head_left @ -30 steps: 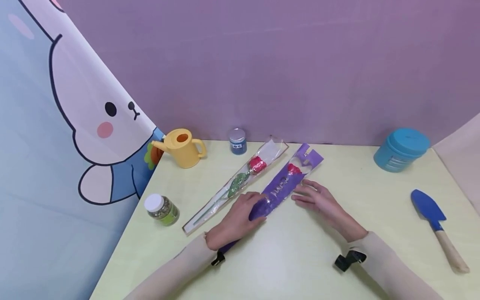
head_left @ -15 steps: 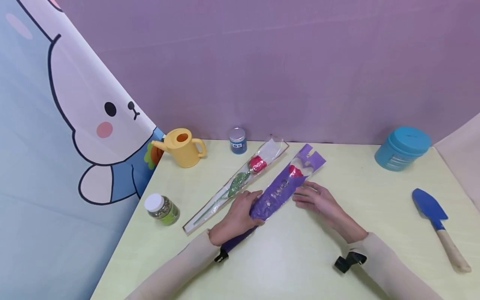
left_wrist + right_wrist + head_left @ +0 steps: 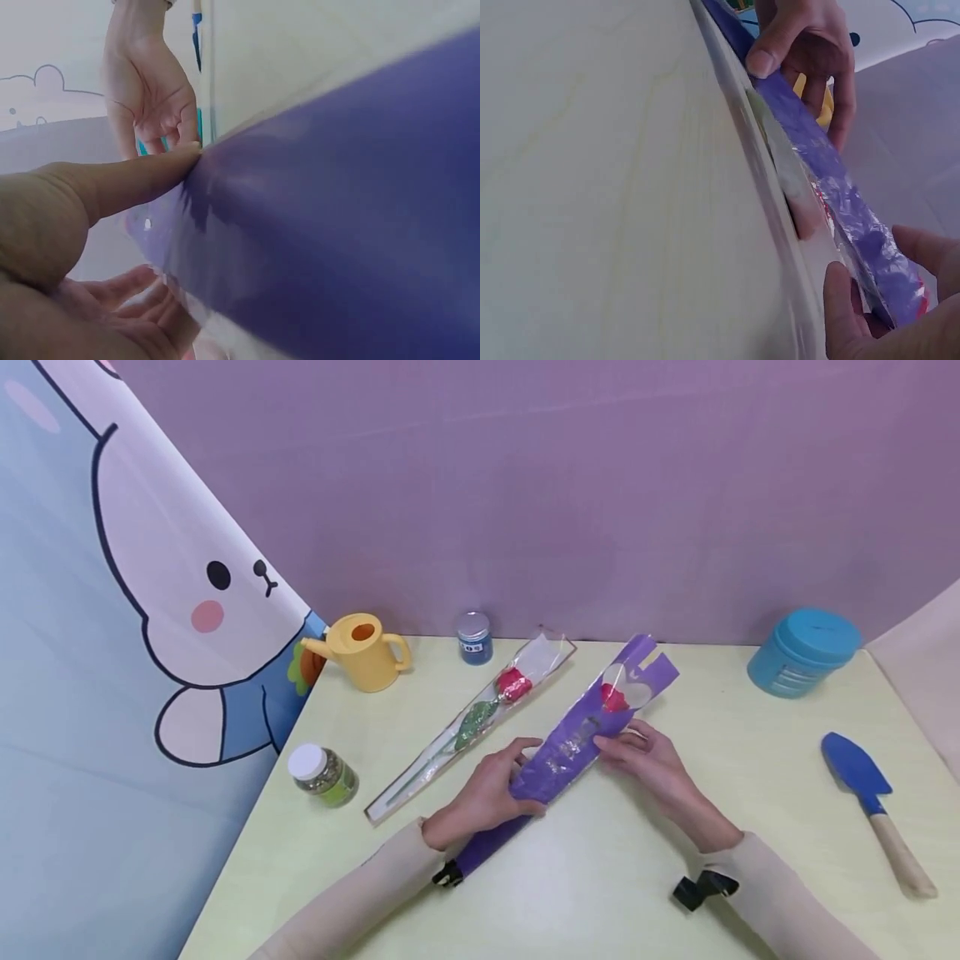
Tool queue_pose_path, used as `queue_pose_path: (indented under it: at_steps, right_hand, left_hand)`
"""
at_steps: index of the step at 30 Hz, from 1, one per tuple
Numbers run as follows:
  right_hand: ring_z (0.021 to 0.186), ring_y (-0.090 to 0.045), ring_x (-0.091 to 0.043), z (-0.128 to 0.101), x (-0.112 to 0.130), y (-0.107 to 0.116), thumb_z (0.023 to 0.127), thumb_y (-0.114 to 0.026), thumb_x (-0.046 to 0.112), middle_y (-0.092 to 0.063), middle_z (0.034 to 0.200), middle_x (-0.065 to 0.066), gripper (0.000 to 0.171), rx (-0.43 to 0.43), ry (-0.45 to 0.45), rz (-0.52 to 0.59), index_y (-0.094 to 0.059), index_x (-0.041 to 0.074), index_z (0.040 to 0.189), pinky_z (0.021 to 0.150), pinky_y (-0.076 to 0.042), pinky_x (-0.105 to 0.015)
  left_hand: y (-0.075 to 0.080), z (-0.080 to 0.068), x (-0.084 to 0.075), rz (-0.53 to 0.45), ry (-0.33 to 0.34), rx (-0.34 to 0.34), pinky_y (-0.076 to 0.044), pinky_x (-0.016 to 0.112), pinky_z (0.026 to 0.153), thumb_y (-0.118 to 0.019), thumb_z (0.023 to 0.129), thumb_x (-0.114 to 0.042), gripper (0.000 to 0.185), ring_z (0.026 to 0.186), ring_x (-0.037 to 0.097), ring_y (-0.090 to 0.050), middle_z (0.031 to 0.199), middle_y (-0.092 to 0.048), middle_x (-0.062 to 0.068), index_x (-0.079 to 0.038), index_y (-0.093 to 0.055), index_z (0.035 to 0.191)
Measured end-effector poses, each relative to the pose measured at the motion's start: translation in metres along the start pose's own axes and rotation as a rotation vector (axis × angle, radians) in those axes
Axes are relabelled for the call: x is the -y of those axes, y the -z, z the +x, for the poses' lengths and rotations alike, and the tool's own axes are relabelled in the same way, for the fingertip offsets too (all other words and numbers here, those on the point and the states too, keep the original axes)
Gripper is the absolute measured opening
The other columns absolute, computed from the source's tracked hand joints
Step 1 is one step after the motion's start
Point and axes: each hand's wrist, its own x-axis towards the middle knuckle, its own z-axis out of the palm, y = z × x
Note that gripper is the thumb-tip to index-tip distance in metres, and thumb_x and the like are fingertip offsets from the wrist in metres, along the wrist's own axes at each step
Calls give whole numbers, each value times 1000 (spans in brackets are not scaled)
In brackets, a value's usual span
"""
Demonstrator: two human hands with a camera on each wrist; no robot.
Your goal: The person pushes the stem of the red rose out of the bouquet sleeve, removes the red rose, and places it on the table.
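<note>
A red rose in a purple wrapper (image 3: 558, 758) slants across the middle of the table. Its lower part is gripped by my left hand (image 3: 487, 789), thumb on the near edge and fingers at the far edge. My right hand (image 3: 651, 760) holds the near edge close to the bloom, thumb on top and fingers partly hidden beneath. In the right wrist view the purple wrapper (image 3: 821, 161) is tilted, with thumb and fingers on either side of it. A second rose in a clear, white-backed sleeve (image 3: 480, 720) lies just to the left, touched by neither hand.
A yellow watering can (image 3: 365, 653) and a small blue jar (image 3: 474, 639) stand at the back. A white-capped jar (image 3: 324, 775) is at the left. On the right are a blue tub (image 3: 802, 656) and a blue trowel (image 3: 873, 810) with a wooden handle.
The purple-wrapped rose has shifted right and a little away from me, its flower end raised. My right hand, earlier beside the wrapper, now holds its edge. My left hand has moved slightly right.
</note>
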Motion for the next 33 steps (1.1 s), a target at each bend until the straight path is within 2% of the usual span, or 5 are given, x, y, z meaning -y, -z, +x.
queue_pose_path:
  at_steps: [5,12,19,25,33]
  right_hand:
    - [98,-75,-5,-5,5,-4,100,-71,17,-75,105,12,66,-24,57,40,-31,8,152,92,-61,-28]
    - [92,-76,-4,-7,15,-9,100,-72,19,-78,97,16,49,-109,125,79,-41,25,137,84,-63,-26]
    - [90,-76,-3,-7,27,-9,99,-73,19,-78,98,17,47,-155,155,87,-43,25,135,82,-63,-24]
    - [86,-76,-2,-4,36,-4,98,-73,15,-77,96,16,45,-222,181,92,-46,25,133,79,-63,-22]
    - [82,-76,-4,-3,49,-1,97,-73,10,-77,94,13,45,-252,215,163,-47,25,130,77,-63,-23]
  left_hand:
    - [-4,1,-7,-102,5,45,-52,21,71,-91,80,-16,88,79,8,-60,109,-70,12,-16,-42,153]
    - [-11,2,-17,-256,-51,63,-52,18,64,-82,87,-3,83,65,2,-58,102,-72,12,-17,-39,156]
    - [-19,-3,-19,-363,-39,77,-55,18,61,-79,89,-1,88,64,0,-61,100,-76,20,-23,-31,160]
    - [-22,-9,-22,-371,-38,79,-56,19,66,-81,87,0,93,66,-2,-63,99,-76,15,-25,-31,161]
    - [-25,-10,-25,-403,-66,59,-40,15,58,-77,89,0,90,58,1,-40,74,-49,0,-28,-31,161]
